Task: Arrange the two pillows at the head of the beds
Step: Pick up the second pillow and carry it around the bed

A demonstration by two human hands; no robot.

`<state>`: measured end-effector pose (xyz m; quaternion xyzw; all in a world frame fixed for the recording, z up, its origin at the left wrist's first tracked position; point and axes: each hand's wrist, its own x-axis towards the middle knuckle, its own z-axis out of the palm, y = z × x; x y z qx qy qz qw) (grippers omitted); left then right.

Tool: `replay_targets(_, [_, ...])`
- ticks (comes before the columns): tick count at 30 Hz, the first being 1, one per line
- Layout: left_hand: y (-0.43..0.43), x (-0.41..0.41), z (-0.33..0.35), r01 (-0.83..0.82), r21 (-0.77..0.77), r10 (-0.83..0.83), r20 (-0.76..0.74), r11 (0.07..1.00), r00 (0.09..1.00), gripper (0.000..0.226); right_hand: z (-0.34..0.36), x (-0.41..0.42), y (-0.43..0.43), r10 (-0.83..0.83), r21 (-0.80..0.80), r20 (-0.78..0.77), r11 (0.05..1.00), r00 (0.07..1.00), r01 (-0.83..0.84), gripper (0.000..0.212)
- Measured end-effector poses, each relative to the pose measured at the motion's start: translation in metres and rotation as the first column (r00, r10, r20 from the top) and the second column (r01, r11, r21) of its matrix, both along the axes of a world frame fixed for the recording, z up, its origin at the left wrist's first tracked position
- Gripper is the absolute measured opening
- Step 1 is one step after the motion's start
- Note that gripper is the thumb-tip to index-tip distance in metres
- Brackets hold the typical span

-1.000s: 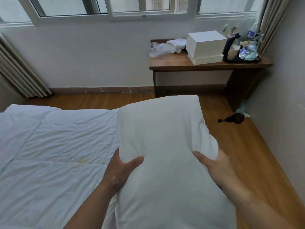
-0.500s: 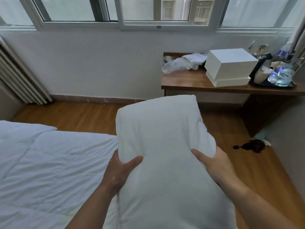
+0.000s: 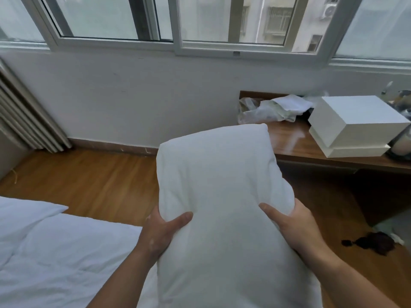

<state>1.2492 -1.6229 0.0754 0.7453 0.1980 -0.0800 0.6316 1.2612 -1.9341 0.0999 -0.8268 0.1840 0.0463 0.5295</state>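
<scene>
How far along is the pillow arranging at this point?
Nothing looks placed yet. One white pillow is gripped upright by the left hand and right hand, beside the bed. No second pillow or bed head is in view, so both placements remain.

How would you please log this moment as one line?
pillow: held upright | left hand, right hand: gripping sides | bed: lower left

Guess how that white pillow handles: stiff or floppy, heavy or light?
Probably soft: the pillow dents where the left hand and right hand pinch it. Likely light, since it stands upright from a low grip. Its top barely sags, so it seems fairly well stuffed.
</scene>
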Motion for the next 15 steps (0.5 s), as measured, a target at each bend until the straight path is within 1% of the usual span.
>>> replay_targets(2, [0.001, 0.038, -0.001, -0.045, 0.000, 0.045, -0.002, 0.999, 0.999, 0.093, -0.006, 0.047, 0.001, 0.038, 0.011, 0.013, 0.999, 0.999, -0.038, 0.061])
replay_targets(5, [-0.003, 0.098, 0.001, -0.102, 0.016, 0.102, 0.006, 0.995, 0.995, 0.075, -0.006, 0.126, 0.002, 0.106, 0.030, 0.028, 0.994, 0.994, -0.107, 0.060])
replay_targets(6, [-0.005, 0.117, 0.002, -0.128, 0.019, 0.128, 0.006, 0.992, 0.992, 0.074, -0.005, 0.155, 0.002, 0.135, 0.023, 0.027, 0.991, 0.991, -0.135, 0.063])
replay_targets(8, [-0.008, 0.151, 0.004, -0.178, 0.014, 0.178, 0.002, 0.984, 0.984, 0.083, 0.003, 0.208, 0.003, 0.187, -0.004, 0.028, 0.982, 0.982, -0.187, 0.066])
replay_targets(10, [-0.012, 0.183, 0.011, -0.230, 0.003, 0.230, -0.006, 0.973, 0.973, 0.088, 0.010, 0.255, 0.004, 0.235, -0.003, 0.034, 0.972, 0.971, -0.235, 0.062])
replay_targets(13, [-0.013, 0.223, 0.018, -0.285, 0.005, 0.285, 0.001, 0.958, 0.959, 0.080, 0.017, 0.312, 0.009, 0.287, 0.030, 0.040, 0.957, 0.957, -0.288, 0.055])
replay_targets(15, [-0.007, 0.246, 0.021, -0.314, 0.020, 0.314, -0.010, 0.949, 0.949, 0.082, 0.017, 0.344, 0.018, 0.314, 0.055, 0.028, 0.948, 0.949, -0.315, 0.053])
